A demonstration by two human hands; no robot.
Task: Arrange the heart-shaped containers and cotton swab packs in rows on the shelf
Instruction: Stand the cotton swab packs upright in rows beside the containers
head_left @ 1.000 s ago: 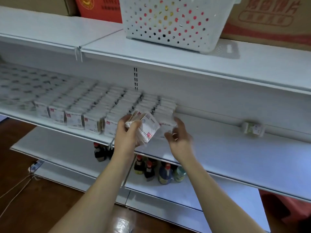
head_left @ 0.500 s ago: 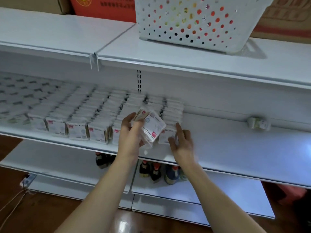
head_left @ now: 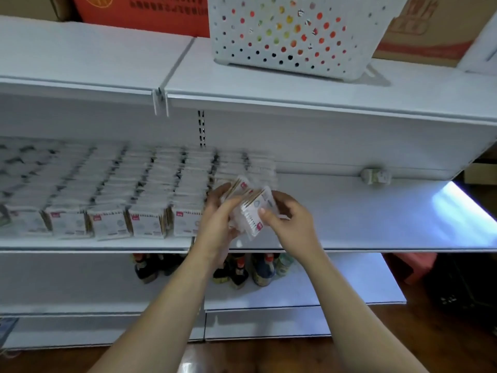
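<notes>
Two bare forearms, no sleeves in view, left hand [head_left: 219, 216] and right hand [head_left: 291, 227] ungloved, short nails

You face a white middle shelf [head_left: 376, 224] that carries rows of cotton swab packs [head_left: 113, 197] standing upright across its left part, the front ones just behind the lip (the rear rows blur, so no count). Toward the back on the right lies one small pale pack [head_left: 376, 176], well apart from the rows. The top shelf [head_left: 107, 57] bears a white perforated basket [head_left: 295, 36] and cardboard boxes [head_left: 430, 28]. On the lower shelf [head_left: 349, 286] stand dark bottles [head_left: 242, 270] close together.
</notes>
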